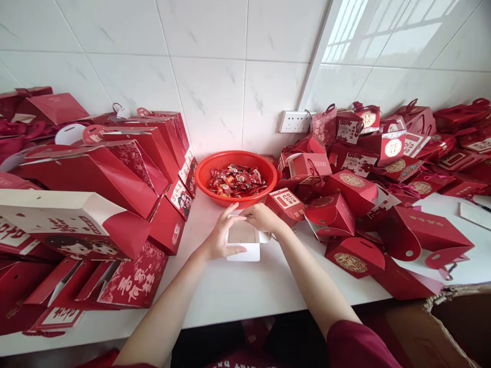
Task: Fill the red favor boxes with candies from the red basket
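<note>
A small white paper box (244, 252) stands on the white table in front of me, its greyish inside facing up. My left hand (219, 236) grips it from the left, with the thumb along the near side and the fingers curved round the far side. At the far right edge, my right hand (263, 219) has its fingers bent over the box; a white flap shows under the palm. Its fingertips are partly hidden. Just beyond both hands sits a red plastic basket (198, 176) holding many small red-wrapped sweets (238, 180).
Folded red gift boxes (134, 276) are stacked on the left. Many assembled red gift boxes (351, 186) pile up on the right. A power strip (294, 122) is on the tiled wall. An open cardboard carton (414, 327) stands below the table (218, 299) at right.
</note>
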Motion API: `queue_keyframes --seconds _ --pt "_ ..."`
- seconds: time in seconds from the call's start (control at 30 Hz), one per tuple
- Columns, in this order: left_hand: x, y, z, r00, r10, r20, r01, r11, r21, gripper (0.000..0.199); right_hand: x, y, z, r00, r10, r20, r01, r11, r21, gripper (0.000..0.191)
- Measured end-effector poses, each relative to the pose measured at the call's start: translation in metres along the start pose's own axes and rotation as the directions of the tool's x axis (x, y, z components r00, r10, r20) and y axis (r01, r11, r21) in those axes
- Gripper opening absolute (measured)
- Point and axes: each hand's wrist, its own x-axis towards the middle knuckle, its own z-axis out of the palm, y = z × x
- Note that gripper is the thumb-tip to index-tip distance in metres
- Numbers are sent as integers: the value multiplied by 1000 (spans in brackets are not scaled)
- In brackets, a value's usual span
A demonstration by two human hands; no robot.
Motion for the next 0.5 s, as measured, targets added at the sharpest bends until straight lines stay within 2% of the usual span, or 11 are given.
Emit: queue_keyframes --seconds 0.1,0.17,0.33,0.43,0.5 --pt "-2 -11 -5 997 -38 69 45 993 -109 90 4 0 3 997 -76 28 75 997 26 18" --pt "-2 -16 -8 994 -59 92 71 989 -133 96 2 -4 6 997 -81 -13 81 997 3 17" --pt "-2 -15 -12 990 -122 71 125 991 -39 106 2 -16 5 985 -58 -163 45 995 -87 20" --pt "-2 -11 -13 980 -175 95 177 984 -17 101 27 -9 -9 970 75 -233 -85 996 -33 24" --pt "-1 -10 -14 974 -192 120 195 981 -19 94 58 4 -22 937 253 -243 -258 966 8 25"
